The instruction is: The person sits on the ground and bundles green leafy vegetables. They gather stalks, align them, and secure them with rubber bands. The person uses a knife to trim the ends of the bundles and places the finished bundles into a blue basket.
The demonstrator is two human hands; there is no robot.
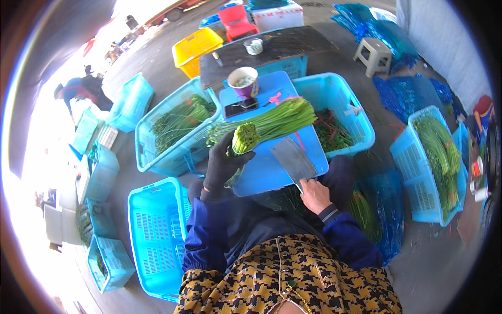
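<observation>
My left hand, in a dark glove, grips a bundle of green flowering-chive-like stalks with its cut ends facing up toward me. In my bare right hand is the handle of a cleaver. Its broad blade lies over the near right part of a blue board. Beyond the held bundle, more long green stalks lie across the board, buds to the left. Pink ties, a dark phone and a paper tub are toward the board's far end.
Blue crates with greens flank the board: a left one and a right one holding trimmings and red ties. Another blue crate stands at my left. Behind is a dark bench with a knife. A stool stands at far right.
</observation>
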